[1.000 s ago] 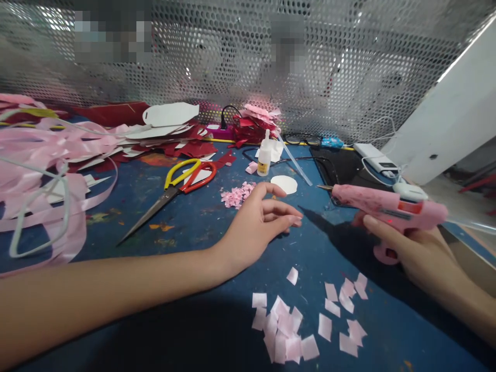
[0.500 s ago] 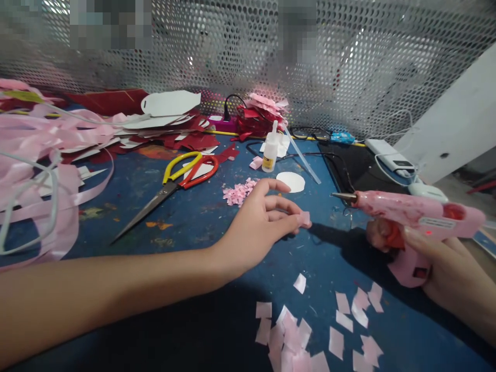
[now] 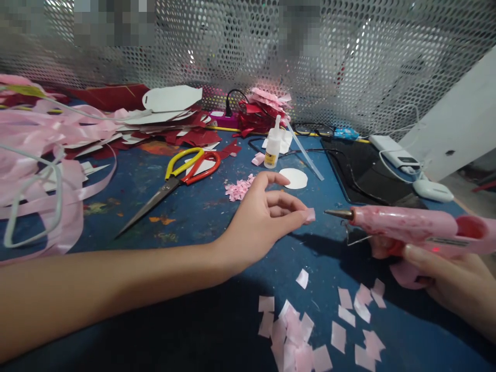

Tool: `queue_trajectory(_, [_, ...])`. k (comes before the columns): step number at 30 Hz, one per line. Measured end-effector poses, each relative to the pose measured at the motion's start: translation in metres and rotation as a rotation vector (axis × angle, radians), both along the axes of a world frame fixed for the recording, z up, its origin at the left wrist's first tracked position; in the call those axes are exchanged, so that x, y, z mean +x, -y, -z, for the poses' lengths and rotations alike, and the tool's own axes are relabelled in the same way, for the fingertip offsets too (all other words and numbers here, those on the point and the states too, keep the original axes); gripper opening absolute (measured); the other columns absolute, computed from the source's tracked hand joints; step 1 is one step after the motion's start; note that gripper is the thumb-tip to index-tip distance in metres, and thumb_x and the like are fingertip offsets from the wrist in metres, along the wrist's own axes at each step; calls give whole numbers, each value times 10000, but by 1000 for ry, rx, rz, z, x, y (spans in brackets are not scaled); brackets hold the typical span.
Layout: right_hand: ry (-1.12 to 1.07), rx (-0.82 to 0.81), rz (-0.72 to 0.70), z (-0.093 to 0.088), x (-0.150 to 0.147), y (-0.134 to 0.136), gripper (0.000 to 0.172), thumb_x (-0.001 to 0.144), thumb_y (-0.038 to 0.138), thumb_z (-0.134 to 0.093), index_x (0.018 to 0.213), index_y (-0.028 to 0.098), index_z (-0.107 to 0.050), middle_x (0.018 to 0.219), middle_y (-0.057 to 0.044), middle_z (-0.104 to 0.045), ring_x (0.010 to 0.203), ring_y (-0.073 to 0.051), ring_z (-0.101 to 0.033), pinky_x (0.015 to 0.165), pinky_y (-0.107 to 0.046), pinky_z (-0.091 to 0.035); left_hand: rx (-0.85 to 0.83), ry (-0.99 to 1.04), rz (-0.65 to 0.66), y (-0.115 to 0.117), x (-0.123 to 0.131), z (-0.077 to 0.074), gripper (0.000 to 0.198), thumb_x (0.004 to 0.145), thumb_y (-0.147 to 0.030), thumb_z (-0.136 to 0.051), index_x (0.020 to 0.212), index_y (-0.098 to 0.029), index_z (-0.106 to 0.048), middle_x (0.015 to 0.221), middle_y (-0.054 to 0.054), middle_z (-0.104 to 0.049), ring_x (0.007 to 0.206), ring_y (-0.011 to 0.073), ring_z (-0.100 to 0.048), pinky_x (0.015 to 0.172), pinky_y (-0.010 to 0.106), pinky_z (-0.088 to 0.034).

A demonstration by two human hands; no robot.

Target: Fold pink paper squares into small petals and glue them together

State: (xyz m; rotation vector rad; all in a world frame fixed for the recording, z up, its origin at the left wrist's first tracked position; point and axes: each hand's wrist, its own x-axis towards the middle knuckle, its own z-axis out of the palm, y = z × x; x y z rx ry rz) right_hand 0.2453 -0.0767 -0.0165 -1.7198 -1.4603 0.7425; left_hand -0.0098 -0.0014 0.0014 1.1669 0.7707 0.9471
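Between the thumb and fingertips of my left hand point(image 3: 263, 222) is a small pink ribbon piece point(image 3: 310, 215), held above the table. My right hand point(image 3: 445, 274) grips a pink hot glue gun point(image 3: 406, 222), its index finger at the red trigger. The metal nozzle points left and sits just right of the ribbon piece, with a small gap between them. Loose pink ribbon squares point(image 3: 294, 330) lie in front of my hands. A white oval disc point(image 3: 293, 179) rests just behind my left fingers, and a heap of tiny pink bits point(image 3: 238, 188) lies beside that hand.
Scissors point(image 3: 174, 178) with yellow and red handles lie left of centre. A small glue bottle point(image 3: 272, 147) stands at the back. Pink ribbon point(image 3: 58, 206) and red and white sheets point(image 3: 170, 121) pile up at left. A black tablet point(image 3: 372, 170) lies at right, before a perforated metal screen point(image 3: 240, 57).
The glue gun has moved left and slightly down, its nozzle now closer to the ribbon piece. My left hand has shifted slightly, still pinching the piece.
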Motion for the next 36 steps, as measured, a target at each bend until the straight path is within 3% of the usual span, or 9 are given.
queue_trajectory(5, [-22, -137, -40, 2, 5, 4, 418, 626, 630, -638, 639, 212, -644, 442, -13, -525, 388, -150, -436, 352, -256, -343, 6, 16, 4, 1, 0, 0, 499, 681, -84, -753, 976, -203, -368, 698, -57, -633, 588, 42, -585, 592, 155, -470])
queue_trajectory(11, [90, -123, -86, -6, -2, 0, 446, 637, 654, -612, 563, 214, -619, 469, -25, -566, 407, -158, -481, 376, -262, -413, -14, 36, 36, 2, 0, 0, 496, 692, -83, -737, 986, -204, -357, 685, -54, -634, 597, 52, -607, 597, 157, -472])
queue_trajectory(17, [149, -100, -88, -4, 1, 1, 447, 640, 674, -578, 550, 237, -621, 452, -20, -575, 389, -172, -499, 359, -273, -430, -44, 83, 62, 2, 0, -1, 462, 706, -61, -702, 971, -209, -354, 672, -58, -634, 597, 63, -625, 605, 167, -474])
queue_trajectory(23, [202, -92, -82, -5, 2, 2, 445, 680, 663, -554, 628, 238, -676, 476, -24, -591, 394, -166, -503, 352, -260, -416, -55, 100, 71, 1, 1, -2, 446, 710, -34, -671, 962, -211, -348, 654, -62, -634, 595, 74, -631, 602, 181, -465])
queue_trajectory(36, [137, -111, -90, -4, 2, 3, 466, 687, 674, -552, 624, 221, -639, 475, -25, -578, 414, -166, -492, 379, -262, -400, -59, 130, 87, -2, 1, 0, 443, 718, -44, -677, 952, -208, -338, 642, -54, -645, 589, 77, -607, 580, 194, -442])
